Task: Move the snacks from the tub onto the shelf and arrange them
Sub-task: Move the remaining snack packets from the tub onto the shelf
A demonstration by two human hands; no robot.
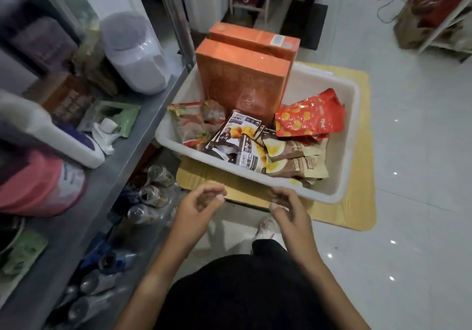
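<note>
Fingers of both my hands hang loosely curled in the air and hold nothing; my left hand [201, 203] hovers with thumb and forefinger close to each other, pinching nothing, and my right hand [287, 208] mirrors it a little apart, its fingertips just in front of the near rim of the white tub [350, 135], whether touching it or not I cannot tell; neither hand reaches the snacks.

The tub sits on a yellow mat [357, 207] on the pale tiled floor [413, 150], right beside the metal shelf [143, 130] at my left; inside it two orange boxes [242, 79] stand upright at the far end, one behind the other; a red packet with yellow spots [309, 117] leans against the right wall; a reddish-brown packet [196, 122] lies at the left; between them, toward me, lie dark packets with white labels [242, 138] and brown packets with yellow circles [293, 158], overlapping one another.

On the shelf's top level stand a clear lidded jar [135, 56] at the far end, a green pouch [120, 117] lying flat nearer, a white jug on its side [51, 135] and a pink container [38, 184] closest to me, all blurred; on the lower level, bottles and cans [150, 194] lie in rows.

My dark clothing [242, 296] fills the bottom of the view, with one pale shoe [268, 227] showing beneath my right hand.
</note>
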